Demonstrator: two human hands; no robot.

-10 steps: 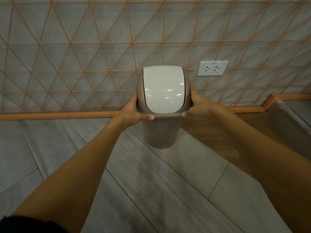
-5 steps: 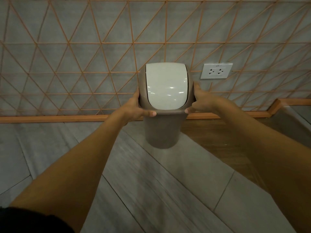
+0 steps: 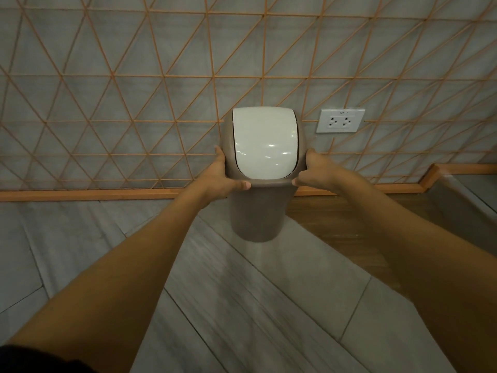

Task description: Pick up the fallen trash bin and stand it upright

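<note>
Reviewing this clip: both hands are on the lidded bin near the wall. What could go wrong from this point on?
1. The left hand and right hand grip only the taupe plastic trash bin by its collar, beside the white swing lid; the smooth collar could slip, or the top section might come away from the body.
2. The bin's base looks clear of the grey tiled floor; released early or tilted, it could topple again.
3. It sits close to the white wall socket, and could knock it.

Wall (image 3: 113, 98): grey panels overlaid with a thin orange lattice of triangles, filling the frame from 9 through 12 to 3 o'clock.
Double power socket (image 3: 340, 120): white plate, mounted on the wall at 2 o'clock.
Skirting strip (image 3: 88, 195): orange, along the wall's foot.
Floor (image 3: 242, 305): grey wood-grain tiles at 6 o'clock; brown wooden section (image 3: 336, 219) at 3 o'clock.
</note>
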